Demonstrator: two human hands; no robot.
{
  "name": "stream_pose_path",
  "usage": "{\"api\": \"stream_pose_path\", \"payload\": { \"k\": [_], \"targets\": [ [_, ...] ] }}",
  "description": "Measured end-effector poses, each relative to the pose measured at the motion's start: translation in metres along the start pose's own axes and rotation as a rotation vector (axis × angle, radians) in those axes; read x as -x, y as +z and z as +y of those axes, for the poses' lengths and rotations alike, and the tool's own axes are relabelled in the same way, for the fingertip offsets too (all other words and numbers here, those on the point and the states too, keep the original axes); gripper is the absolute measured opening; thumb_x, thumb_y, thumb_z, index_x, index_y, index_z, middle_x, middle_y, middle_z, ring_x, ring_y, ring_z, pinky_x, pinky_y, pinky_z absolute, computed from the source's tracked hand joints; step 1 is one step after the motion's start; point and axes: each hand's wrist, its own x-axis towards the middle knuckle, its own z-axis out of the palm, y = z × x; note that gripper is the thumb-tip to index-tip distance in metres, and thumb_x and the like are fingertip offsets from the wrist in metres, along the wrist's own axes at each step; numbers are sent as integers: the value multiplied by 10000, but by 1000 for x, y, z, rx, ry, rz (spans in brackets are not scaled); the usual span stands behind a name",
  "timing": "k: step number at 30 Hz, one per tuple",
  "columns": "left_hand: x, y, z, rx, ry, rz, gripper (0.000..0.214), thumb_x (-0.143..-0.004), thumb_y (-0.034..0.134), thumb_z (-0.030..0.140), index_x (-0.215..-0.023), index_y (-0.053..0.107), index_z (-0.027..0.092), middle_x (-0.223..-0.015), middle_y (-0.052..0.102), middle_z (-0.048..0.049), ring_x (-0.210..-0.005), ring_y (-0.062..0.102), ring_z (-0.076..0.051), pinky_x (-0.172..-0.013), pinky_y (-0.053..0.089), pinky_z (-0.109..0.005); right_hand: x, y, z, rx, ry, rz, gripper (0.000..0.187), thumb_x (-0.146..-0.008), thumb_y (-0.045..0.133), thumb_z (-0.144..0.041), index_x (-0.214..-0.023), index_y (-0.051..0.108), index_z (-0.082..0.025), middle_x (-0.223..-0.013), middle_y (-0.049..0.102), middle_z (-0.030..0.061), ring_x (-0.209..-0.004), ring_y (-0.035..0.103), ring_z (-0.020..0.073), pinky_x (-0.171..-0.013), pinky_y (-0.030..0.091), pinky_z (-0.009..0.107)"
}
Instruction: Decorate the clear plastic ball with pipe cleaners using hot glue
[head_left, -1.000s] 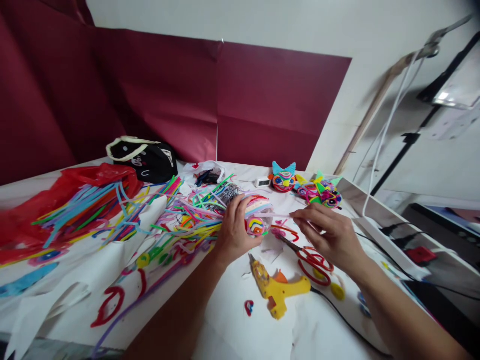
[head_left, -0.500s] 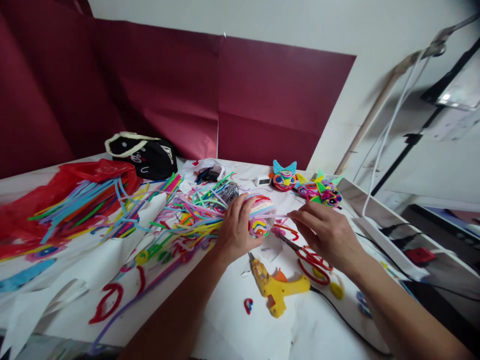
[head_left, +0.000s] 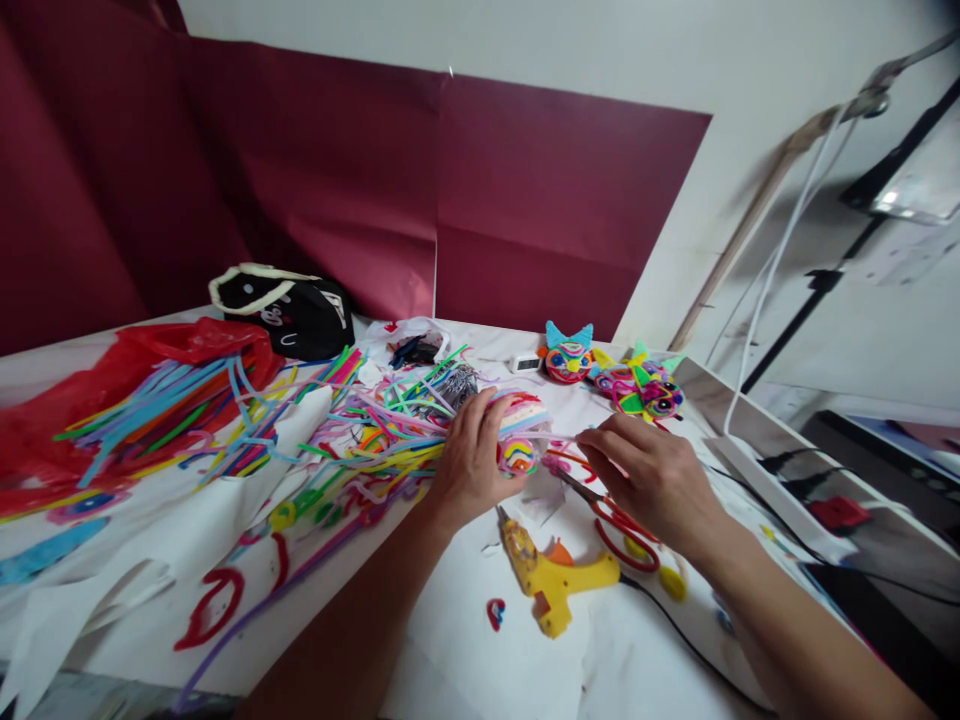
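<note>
- I had the left hand (head_left: pixel 472 455) clenched round a rainbow pipe-cleaner figure (head_left: pixel 519 440) near the middle of the surface (head_left: pixel 480 660); I could not tell whether it rested there or hung just above
- The right hand (head_left: pixel 652 475) pinched the end of a pale pink pipe cleaner (head_left: pixel 559 436) between thumb and forefinger, the other fingers loosely curled
- That pale pink pipe cleaner ran level from the figure to the right fingertips, its long axis across my view, one end at each hand
- Red scissors (head_left: pixel 619 520) lay just under the right hand, and a yellow glue gun (head_left: pixel 555 575) nearer me, between the forearms
- A loose pile of pipe cleaners (head_left: pixel 375 425) crowded the left hand's far side; finished figures (head_left: pixel 568 358) stood beyond, well apart
</note>
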Motion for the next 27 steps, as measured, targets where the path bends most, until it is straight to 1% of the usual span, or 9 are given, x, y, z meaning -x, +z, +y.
{"api": "stream_pose_path", "payload": {
  "k": [4,7,12,14,18,24,27],
  "targets": [
    [0,1,0,13,-13,0,948,-675,788,243,-1498,321,196,-1482,457,-200,-1392,471,-380,-1153,425,-524,2,-1,-1,12,5,-57,212,-1020,505,-159,-1015,717,-145,-779,636,46,-674,572,150,-612,398,269],
    [1,2,-2,32,-12,-1,949,-682,775,228,-1509,308,210,-1492,448,-190,-1402,463,-371,-1153,427,-519,4,1,-4,16,1,-106,267,-1014,479,-144,-1139,714,-164,-767,636,31,-634,547,144,-594,378,273],
    [2,4,-3,53,-21,1,953,-667,765,201,-1507,314,203,-1492,442,-187,-1407,455,-369,-1158,422,-515,5,4,-10,22,20,-259,414,-935,500,-89,-1314,652,-163,-803,678,34,-679,611,169,-618,391,284],
    [2,4,-3,54,-23,1,944,-670,768,206,-1501,322,200,-1488,443,-188,-1405,456,-367,-1157,424,-509,4,6,-12,1,27,-301,465,-907,499,-70,-1342,633,-160,-829,696,39,-701,633,174,-626,398,283],
    [1,3,-2,51,-20,-5,938,-670,769,211,-1498,326,200,-1491,437,-186,-1399,459,-364,-1157,424,-508,4,9,-14,-38,26,-334,550,-861,477,-44,-1389,597,-140,-831,716,38,-677,645,172,-627,400,284],
    [2,3,-3,60,-8,-8,940,-675,762,206,-1502,314,206,-1493,433,-187,-1400,459,-366,-1161,421,-515,4,13,-16,-17,49,-424,637,-852,474,-87,-1484,513,-160,-805,735,31,-645,644,176,-599,369,288],
    [1,3,-2,65,-11,-5,932,-681,761,205,-1499,316,204,-1490,436,-190,-1404,456,-370,-1160,423,-521,4,13,-16,-3,44,-439,661,-842,473,-83,-1498,495,-161,-823,745,35,-649,644,173,-595,361,287]
  ]
}}
